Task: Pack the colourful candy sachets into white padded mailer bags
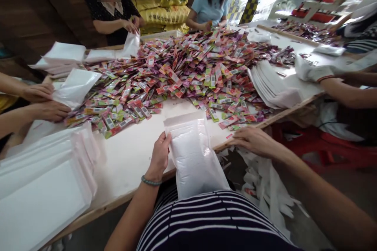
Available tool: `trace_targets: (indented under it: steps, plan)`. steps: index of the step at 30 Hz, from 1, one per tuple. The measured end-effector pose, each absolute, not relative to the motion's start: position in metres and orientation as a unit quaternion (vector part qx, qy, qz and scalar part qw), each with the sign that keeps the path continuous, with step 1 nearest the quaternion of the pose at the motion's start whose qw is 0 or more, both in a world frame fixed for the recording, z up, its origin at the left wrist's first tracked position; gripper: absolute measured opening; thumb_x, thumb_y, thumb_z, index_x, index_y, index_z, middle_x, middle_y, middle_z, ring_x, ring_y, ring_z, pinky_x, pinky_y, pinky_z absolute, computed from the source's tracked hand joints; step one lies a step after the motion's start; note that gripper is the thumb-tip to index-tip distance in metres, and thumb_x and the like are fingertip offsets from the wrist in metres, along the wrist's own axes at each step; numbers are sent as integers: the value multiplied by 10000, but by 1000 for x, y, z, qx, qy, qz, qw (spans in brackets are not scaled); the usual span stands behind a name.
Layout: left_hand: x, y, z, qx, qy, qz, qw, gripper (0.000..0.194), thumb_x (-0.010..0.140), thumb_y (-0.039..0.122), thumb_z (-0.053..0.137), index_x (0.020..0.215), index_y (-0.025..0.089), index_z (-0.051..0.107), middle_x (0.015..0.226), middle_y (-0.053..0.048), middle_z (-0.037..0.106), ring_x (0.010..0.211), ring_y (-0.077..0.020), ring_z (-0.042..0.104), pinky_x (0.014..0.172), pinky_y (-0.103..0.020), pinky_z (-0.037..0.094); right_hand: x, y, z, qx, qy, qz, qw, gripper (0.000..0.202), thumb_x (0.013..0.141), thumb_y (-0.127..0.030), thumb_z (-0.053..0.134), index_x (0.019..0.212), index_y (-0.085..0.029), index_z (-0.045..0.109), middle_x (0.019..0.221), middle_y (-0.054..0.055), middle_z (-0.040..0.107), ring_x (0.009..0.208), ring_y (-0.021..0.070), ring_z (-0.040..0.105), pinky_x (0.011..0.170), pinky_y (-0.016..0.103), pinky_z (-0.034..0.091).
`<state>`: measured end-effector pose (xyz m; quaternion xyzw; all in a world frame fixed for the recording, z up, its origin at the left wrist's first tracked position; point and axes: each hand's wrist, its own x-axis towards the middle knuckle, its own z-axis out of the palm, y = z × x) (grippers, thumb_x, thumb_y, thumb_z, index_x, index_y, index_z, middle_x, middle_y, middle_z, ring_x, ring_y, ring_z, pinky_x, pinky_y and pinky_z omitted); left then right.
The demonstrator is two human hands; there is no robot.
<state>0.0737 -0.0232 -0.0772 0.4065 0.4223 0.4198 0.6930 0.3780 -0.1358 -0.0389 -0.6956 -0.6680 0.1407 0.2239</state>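
My left hand (160,153) is closed on the left edge of a white plastic mailing bag (191,153), thumb on top. The bag slants from the table edge down to my lap, its flap end lying toward the tabletop. To the right of the bag, my right hand (253,140) is over the table edge with its fingers stretched out to the left. I see nothing held in it. Beyond both hands spreads a large heap of small colourful packets (188,70), pink, green and purple. A small reddish piece (229,136) lies by my right fingertips.
Stacked white bags (44,180) lie at the left, and a fanned stack (272,84) at the right. White strips (265,188) hang and lie below the table edge. Other people's hands (50,102) work around the table (126,157). A red stool (321,153) stands right.
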Motion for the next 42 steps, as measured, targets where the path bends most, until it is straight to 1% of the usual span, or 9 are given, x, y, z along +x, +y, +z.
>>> trace_targets:
  steps: [6, 10, 14, 20, 25, 28, 31, 36, 42]
  plan:
    - [71, -37, -63, 405, 470, 393, 678, 594, 599, 388, 827, 1113, 164, 629, 1001, -61, 733, 841, -190, 672, 789, -314, 522, 298, -74, -66, -572, -451, 552, 405, 474, 600, -518, 768, 858, -126, 704, 843, 71, 721, 748, 193, 645, 702, 318, 497]
    - [69, -27, -65, 437, 485, 368, 662, 570, 463, 295, 863, 981, 137, 684, 960, -78, 746, 857, -232, 674, 803, -350, 520, 283, -45, -85, -499, -348, 647, 460, 426, 462, -385, 860, 768, -130, 708, 768, 45, 722, 677, 161, 635, 694, 296, 497]
    - [63, 1, -80, 478, 535, 309, 624, 389, 410, 268, 812, 750, 113, 702, 712, -50, 720, 704, -212, 644, 698, -329, 498, 292, -28, -105, -554, -343, 626, 428, 370, 382, -351, 867, 629, -144, 684, 624, 20, 683, 565, 141, 581, 589, 275, 470]
    - [51, 20, -84, 615, 569, 256, 482, 201, 489, 157, 717, 682, 185, 668, 539, 78, 566, 584, -124, 517, 584, -231, 389, 307, -9, -115, -585, -478, 514, 407, 279, 469, -309, 826, 601, -181, 616, 575, -30, 604, 555, 114, 516, 538, 238, 398]
    - [41, 18, -82, 774, 527, 188, 295, 174, 719, 246, 623, 866, 200, 703, 788, 3, 708, 714, -160, 622, 674, -256, 457, 310, 3, -94, -553, -520, 513, 399, 527, 583, -407, 800, 1029, -176, 638, 654, -41, 609, 591, 116, 528, 567, 239, 389]
    - [36, 12, -83, 836, 470, 194, 207, 235, 781, 153, 542, 929, 206, 717, 998, -50, 736, 907, -202, 664, 825, -312, 495, 311, 4, -77, -559, -618, 442, 333, 333, 724, -425, 702, 931, -165, 688, 636, -20, 612, 589, 124, 524, 567, 252, 372]
    - [31, 2, -83, 881, 421, 168, 139, 375, 803, 74, 485, 1090, 207, 687, 1110, -73, 717, 1018, -229, 656, 889, -377, 503, 318, -3, -69, -540, -692, 342, 335, 215, 830, -352, 596, 795, -175, 711, 755, 30, 676, 708, 154, 591, 669, 282, 427]
    - [25, -11, -86, 901, 399, 154, 69, 430, 839, 83, 500, 1231, 214, 617, 1247, -114, 649, 1065, -259, 640, 865, -419, 530, 337, -25, -81, -471, -765, 263, 351, 188, 886, -289, 570, 882, -239, 750, 900, 57, 713, 851, 186, 630, 804, 359, 471]
    - [21, -12, -93, 903, 386, 162, 98, 404, 895, 134, 466, 1262, 244, 596, 1317, -106, 600, 1027, -215, 653, 878, -381, 549, 341, -44, -90, -459, -781, 193, 377, 210, 930, -262, 541, 976, -279, 745, 946, 48, 720, 897, 186, 607, 840, 385, 479]
